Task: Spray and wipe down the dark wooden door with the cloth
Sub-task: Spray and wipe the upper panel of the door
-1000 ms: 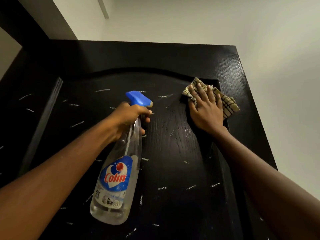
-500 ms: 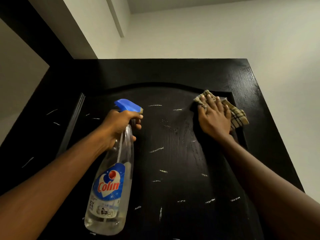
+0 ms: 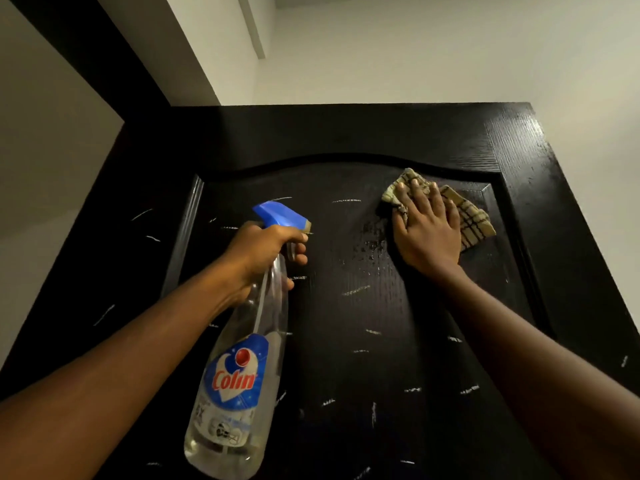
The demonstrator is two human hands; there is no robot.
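the dark wooden door (image 3: 363,341) is seen from below, its arched raised panel flecked with short pale streaks. a clear spray bottle (image 3: 239,375), fitted with a blue trigger head (image 3: 277,216) and marked with a blue label reading "colin" in red, is gripped by the left hand (image 3: 263,251). the fingers are curled round the neck and the trigger, and the nozzle is pointed at the panel. the bottle is held tilted, with its base nearest the camera.

a checked cloth (image 3: 471,220), beige with dark lines, is pressed flat against the upper right corner of the panel by the right hand (image 3: 427,233). its fingers are laid straight and slightly spread over the fabric, and cloth is left showing beyond the fingertips and to the right of the hand. between the two hands, just left of the cloth, a wet patch (image 3: 370,244) of droplets is seen glistening on the wood grain. a pale wall (image 3: 415,46) is seen above and to the right of the door.
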